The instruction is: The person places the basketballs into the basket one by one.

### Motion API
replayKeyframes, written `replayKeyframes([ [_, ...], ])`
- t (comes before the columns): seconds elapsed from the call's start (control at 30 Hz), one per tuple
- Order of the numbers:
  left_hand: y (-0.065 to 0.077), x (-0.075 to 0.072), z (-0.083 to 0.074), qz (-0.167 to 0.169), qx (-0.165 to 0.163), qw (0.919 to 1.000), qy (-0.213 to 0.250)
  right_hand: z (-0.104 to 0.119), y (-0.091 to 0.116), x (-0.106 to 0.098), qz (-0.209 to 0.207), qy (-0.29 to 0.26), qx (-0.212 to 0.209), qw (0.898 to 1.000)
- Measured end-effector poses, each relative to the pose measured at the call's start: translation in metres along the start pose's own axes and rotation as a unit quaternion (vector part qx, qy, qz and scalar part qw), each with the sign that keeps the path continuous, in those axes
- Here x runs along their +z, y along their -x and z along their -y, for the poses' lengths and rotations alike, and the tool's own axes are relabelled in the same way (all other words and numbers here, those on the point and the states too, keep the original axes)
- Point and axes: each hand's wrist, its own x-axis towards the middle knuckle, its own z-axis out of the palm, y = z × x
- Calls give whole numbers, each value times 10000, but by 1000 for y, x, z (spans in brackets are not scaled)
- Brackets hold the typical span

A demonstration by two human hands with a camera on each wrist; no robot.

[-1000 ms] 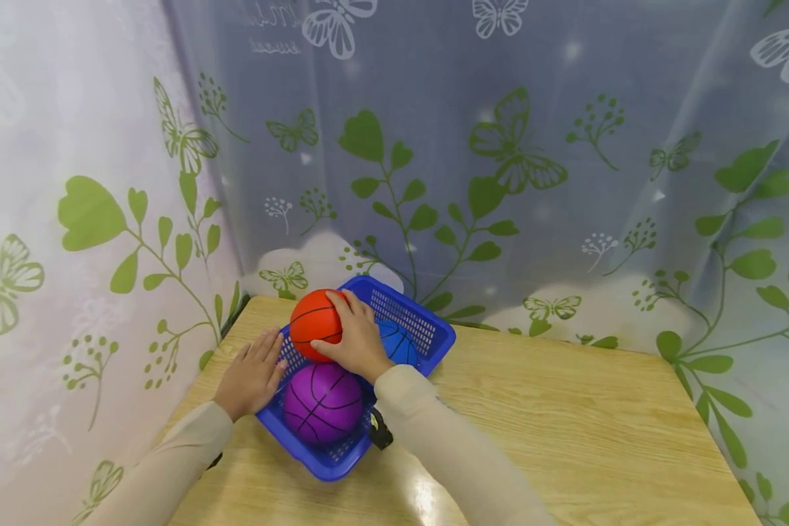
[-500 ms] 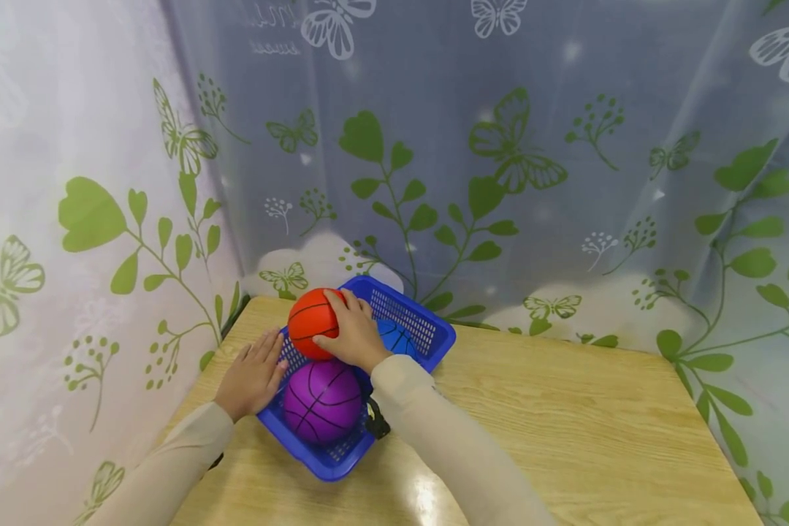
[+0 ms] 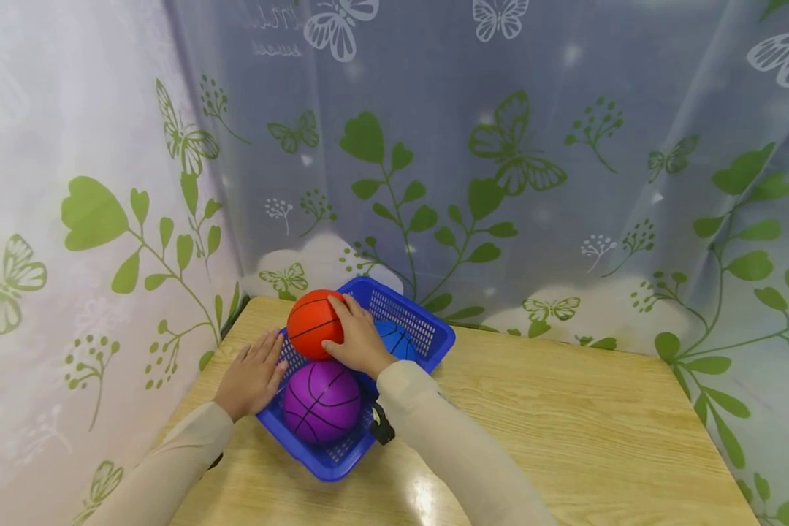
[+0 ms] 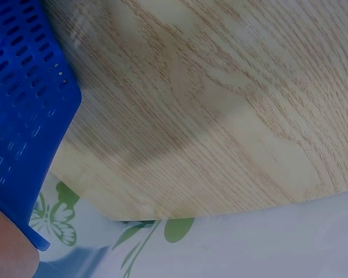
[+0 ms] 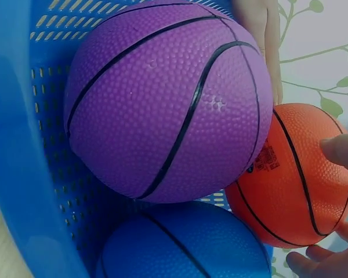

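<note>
A blue plastic basket [image 3: 444, 337] holds small basketballs. My right hand [image 3: 360, 340] grips the orange-red ball [image 3: 310, 326] from its right side, thumb and fingers spread round it, at the basket's far left side. The purple ball [image 3: 322, 403] lies in the near end, right below the orange-red one. Partly hidden behind my right hand is a blue ball [image 3: 397, 340], which the right wrist view shows beside the purple ball [image 5: 168, 110]. My left hand [image 3: 253, 377] rests along the basket's left rim with straight fingers; the left wrist view catches only a fingertip [image 4: 11, 246] at the rim.
The basket stands on a wood-grain table [image 3: 565, 424], near its back left corner. A curtain [image 3: 434, 146] with butterflies and leaves hangs behind the table and along its left side. A black strap piece [image 3: 381, 425] hangs below my right wrist, over the basket's near right rim.
The orange-red ball has shifted slightly left and turned a little in my right hand. My left hand and the basket have stayed in place.
</note>
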Motion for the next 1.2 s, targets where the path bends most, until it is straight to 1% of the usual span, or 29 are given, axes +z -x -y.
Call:
replayKeyframes([
  [0.07,0,1,0,-27,9,10000,15,-3,1,1,-20,-58,-36,10000],
  [0.17,-1,3,0,-52,43,10000,26,-9,3,2,-67,-294,-134,9995],
  [0.33,-2,4,1,-36,63,10000,42,-24,8,0,-171,-611,-342,9974],
  [0.47,-2,3,3,12,50,10000,63,-40,13,-4,-490,-602,-485,9958],
  [0.6,-1,1,6,-112,75,9998,126,-57,18,-10,-862,-641,-638,9922],
  [0.7,-1,0,5,-157,102,9997,137,-70,23,-17,-998,-688,-574,9910],
  [0.77,-2,-1,5,-91,101,9998,122,-78,29,-22,-1055,-693,-466,9909],
  [0.97,-4,0,4,20,61,9999,89,-104,48,-48,-1248,-685,-342,9892],
  [1.07,-4,0,6,80,88,9999,118,-120,58,-64,-1132,-539,-177,9919],
  [1.17,-3,-2,11,147,168,9995,212,-136,70,-80,-860,-354,53,9957],
  [1.2,-3,-3,13,123,231,9994,224,-142,74,-85,-763,-299,138,9965],
])
